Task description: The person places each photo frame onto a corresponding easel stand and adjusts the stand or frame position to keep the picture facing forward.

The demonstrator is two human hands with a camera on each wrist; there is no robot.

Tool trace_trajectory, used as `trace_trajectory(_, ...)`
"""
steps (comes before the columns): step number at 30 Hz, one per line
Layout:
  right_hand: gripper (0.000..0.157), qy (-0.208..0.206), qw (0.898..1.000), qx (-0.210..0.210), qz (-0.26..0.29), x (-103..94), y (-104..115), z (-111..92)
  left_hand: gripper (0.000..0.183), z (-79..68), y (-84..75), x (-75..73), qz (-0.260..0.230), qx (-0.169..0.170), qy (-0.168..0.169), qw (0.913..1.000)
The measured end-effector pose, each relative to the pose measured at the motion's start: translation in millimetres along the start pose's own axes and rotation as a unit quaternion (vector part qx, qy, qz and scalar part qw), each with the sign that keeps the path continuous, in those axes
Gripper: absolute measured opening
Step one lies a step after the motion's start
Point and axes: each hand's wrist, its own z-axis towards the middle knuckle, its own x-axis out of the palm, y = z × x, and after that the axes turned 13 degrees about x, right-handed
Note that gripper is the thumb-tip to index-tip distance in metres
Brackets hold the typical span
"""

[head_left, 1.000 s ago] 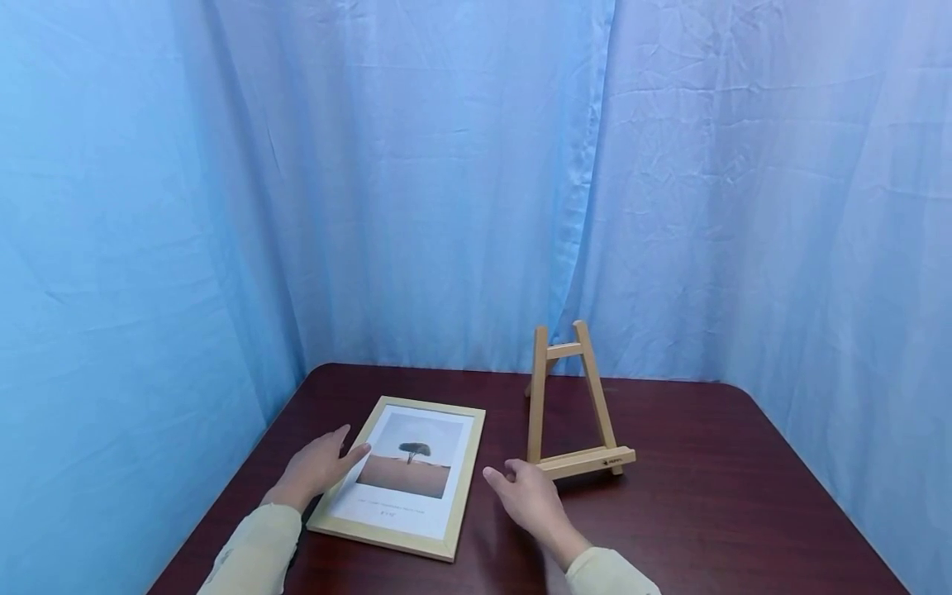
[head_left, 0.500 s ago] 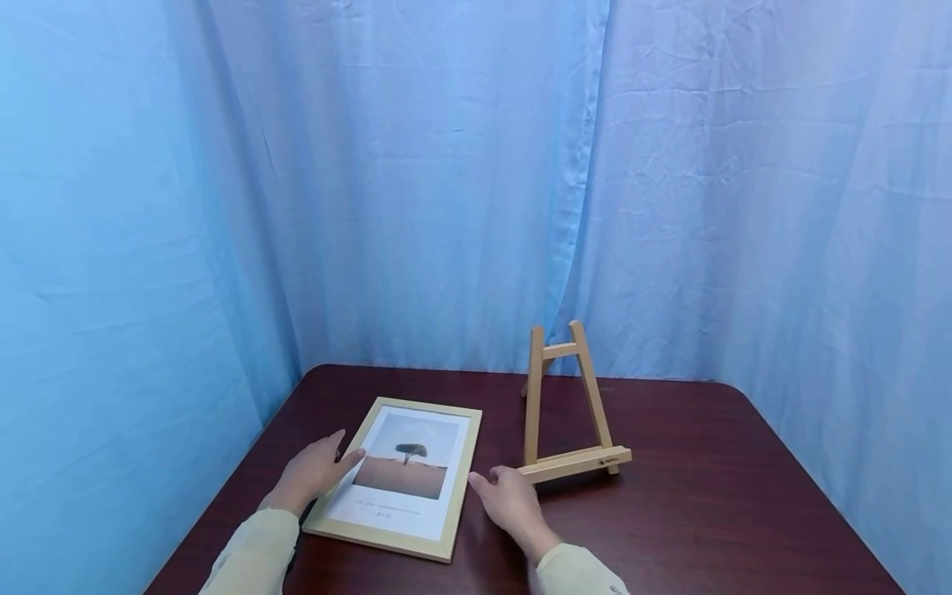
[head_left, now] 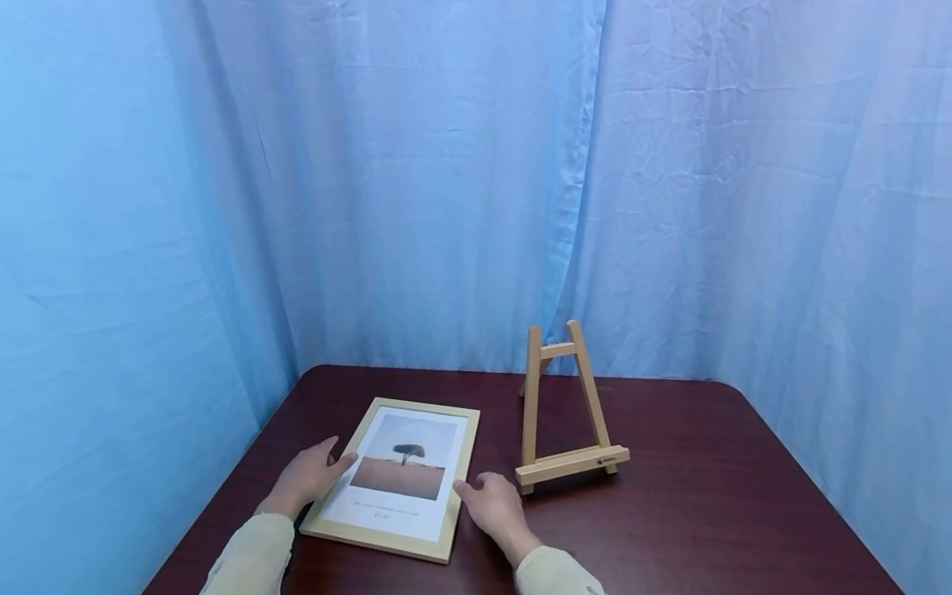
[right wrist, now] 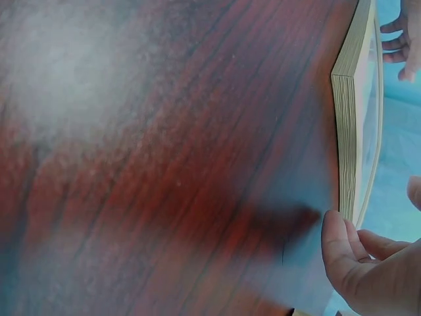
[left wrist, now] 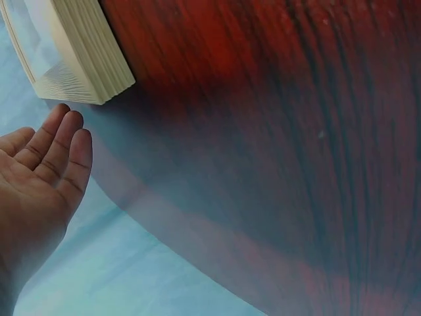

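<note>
A light-wood picture frame (head_left: 375, 538) with a tree print lies flat on the dark table. My left hand (head_left: 301, 481) is at its left edge, thumb reaching over the border. In the left wrist view that hand's fingers (left wrist: 77, 158) are extended just beside the corner of the frame (left wrist: 99, 49). On the opposite side, my right hand (head_left: 494, 506) has its thumb at the right border. From the right wrist, its bent fingertips (right wrist: 333, 227) appear beside the frame's side (right wrist: 345, 131); contact cannot be told. A small wooden easel (head_left: 573, 467) stands upright to the right.
The dark reddish table (head_left: 692, 479) has rounded far corners. Blue curtains (head_left: 439, 182) hang behind it and along both sides. The easel's front ledge is a short way beyond my right hand.
My right hand has moved left, away from the easel's ledge and up to the frame's right edge. The left hand stays at the left edge. Frame and easel keep their places.
</note>
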Motion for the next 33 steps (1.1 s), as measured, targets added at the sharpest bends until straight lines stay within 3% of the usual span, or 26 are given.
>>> trace_trajectory(13, 0.049, 0.000, 1.000, 0.005, 0.004, 9.1, 2.7, 3.0, 0.073, 0.1, -0.2, 1.4, 0.000, -0.006, 0.012, 0.9999)
trace_trajectory(33, 0.044, 0.014, 1.000, -0.018, 0.020, 18.7, 1.3, 8.5, 0.064, 2.5, 11.7, 6.2, -0.043, 0.000, -0.011, 0.9990)
